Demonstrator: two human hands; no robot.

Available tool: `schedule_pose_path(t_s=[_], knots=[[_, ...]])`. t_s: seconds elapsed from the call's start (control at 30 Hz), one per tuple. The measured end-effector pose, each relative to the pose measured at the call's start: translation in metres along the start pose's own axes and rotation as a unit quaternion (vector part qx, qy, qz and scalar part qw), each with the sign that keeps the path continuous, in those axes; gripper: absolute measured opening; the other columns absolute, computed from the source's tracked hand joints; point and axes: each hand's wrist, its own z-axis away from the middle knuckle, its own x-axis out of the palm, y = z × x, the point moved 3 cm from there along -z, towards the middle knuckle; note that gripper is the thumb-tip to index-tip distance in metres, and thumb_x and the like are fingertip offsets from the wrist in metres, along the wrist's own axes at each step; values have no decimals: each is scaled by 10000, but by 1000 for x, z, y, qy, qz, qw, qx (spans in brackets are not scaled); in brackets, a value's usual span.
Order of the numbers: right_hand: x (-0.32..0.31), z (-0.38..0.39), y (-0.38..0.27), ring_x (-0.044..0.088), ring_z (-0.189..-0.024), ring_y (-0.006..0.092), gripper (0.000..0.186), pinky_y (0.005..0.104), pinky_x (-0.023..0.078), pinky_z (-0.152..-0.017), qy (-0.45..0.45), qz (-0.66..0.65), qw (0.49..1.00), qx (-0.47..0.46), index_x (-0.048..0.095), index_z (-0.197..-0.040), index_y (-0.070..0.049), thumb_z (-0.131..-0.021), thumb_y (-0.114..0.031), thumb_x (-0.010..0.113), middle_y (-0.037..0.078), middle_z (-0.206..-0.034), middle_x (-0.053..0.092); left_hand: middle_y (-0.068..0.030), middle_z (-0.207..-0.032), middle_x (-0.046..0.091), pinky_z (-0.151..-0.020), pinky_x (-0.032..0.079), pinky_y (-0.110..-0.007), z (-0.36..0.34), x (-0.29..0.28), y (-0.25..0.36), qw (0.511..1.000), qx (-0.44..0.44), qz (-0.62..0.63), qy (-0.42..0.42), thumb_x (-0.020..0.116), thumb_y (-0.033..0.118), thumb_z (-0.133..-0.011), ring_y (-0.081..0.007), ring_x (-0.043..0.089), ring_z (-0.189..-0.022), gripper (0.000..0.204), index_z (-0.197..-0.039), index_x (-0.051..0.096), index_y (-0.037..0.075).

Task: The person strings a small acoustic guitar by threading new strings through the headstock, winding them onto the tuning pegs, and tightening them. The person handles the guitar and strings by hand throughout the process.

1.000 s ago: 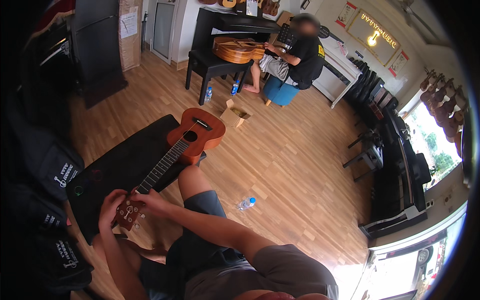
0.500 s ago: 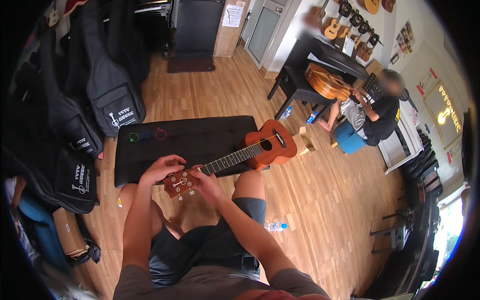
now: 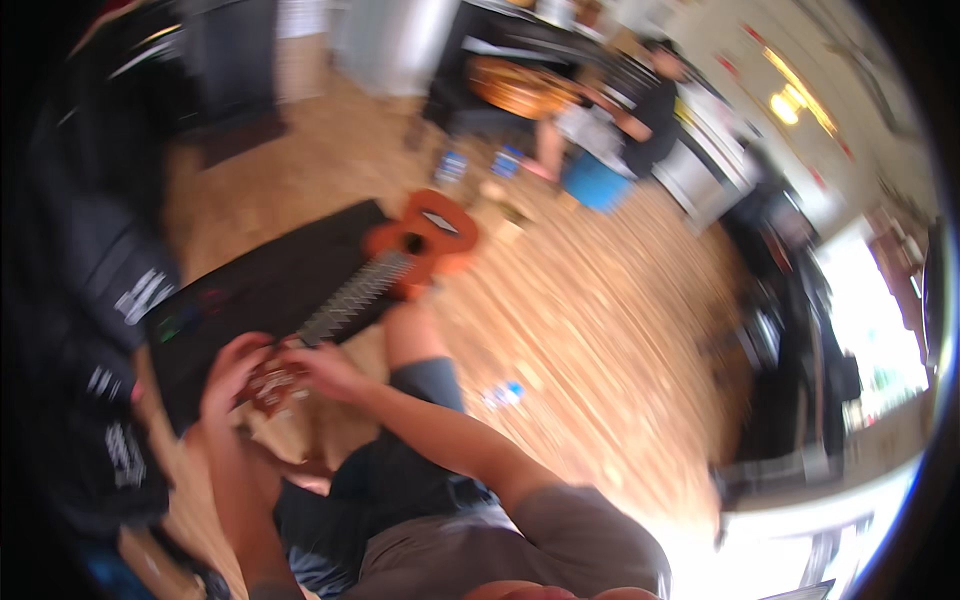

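A small orange-brown ukulele (image 3: pixel 430 263) lies slanted with its body on a black padded bench (image 3: pixel 210 340) and its headstock (image 3: pixel 275 385) toward me. My left hand (image 3: pixel 238 365) is closed at the left side of the headstock, fingers curled over its edge. My right hand (image 3: pixel 328 372) grips it where neck and headstock meet. Motion blur hides exactly what the fingertips touch. Small coloured coils (image 3: pixel 175 325) lie on the bench. My bare knee is under the ukulele's body.
Black instrument bags (image 3: pixel 120 430) crowd the left. A person (image 3: pixel 645 110) sits on a blue stool (image 3: pixel 595 185) with a guitar (image 3: pixel 510 90) by a black piano (image 3: pixel 450 80). A bottle (image 3: pixel 503 394) and small box (image 3: pixel 505 205) are on the floor. Dark keyboards (image 3: pixel 800 390) line the right.
My view swung left half a second ago and has turned back right, now blurred. Both hands stay on the headstock, with the left fingers still bent over it.
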Motion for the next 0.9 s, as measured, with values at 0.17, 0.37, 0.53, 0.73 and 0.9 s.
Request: schedule_pose_path(t_s=[0.17, 0.37, 0.53, 0.73, 0.9], knots=[[12, 2, -2, 669, -987, 186, 288, 379, 590, -768, 36, 15, 999, -21, 619, -1088, -60, -834, -121, 739, 60, -1043, 657, -49, -1040, 638, -867, 478, -258, 10, -13, -16, 996, -14, 90, 21, 618, 103, -949, -133, 608, -984, 181, -1121, 624, 47], [6, 5, -7, 678, -941, 183, 369, 349, 585, -741, 58, 50, 997, -20, 624, -1116, -24, -806, -174, 755, 70, -999, 675, -31, -1053, 619, -862, 463, -252, -2, -17, -30, 994, 4, 109, 11, 610, 172, -981, -122, 595, -980, 203, -1137, 606, 43], [8, 1, -8, 676, -894, 171, 407, 311, 564, -700, 57, 89, 994, -27, 640, -1122, 0, -803, -221, 763, 79, -990, 679, -29, -1061, 616, -873, 453, -256, -9, -21, -26, 999, -2, 19, 33, 608, 227, -1000, -112, 589, -1003, 236, -1142, 614, 39], [0, -1, -6, 671, -882, 171, 477, 311, 563, -704, 75, 94, 992, -41, 609, -1149, 40, -781, -204, 790, 87, -1007, 672, -41, -1066, 624, -890, 453, -269, -18, -11, -17, 998, 1, -43, -45, 576, 223, -986, -124, 585, -1011, 254, -1152, 622, 36], [2, 0, -1, 673, -891, 193, 518, 320, 568, -697, 97, 88, 990, -58, 586, -1151, 64, -762, -200, 803, 102, -1013, 664, -47, -1055, 622, -884, 458, -271, -28, -28, -41, 998, 8, -59, -37, 569, 200, -967, -136, 593, -992, 245, -1146, 617, 39]])
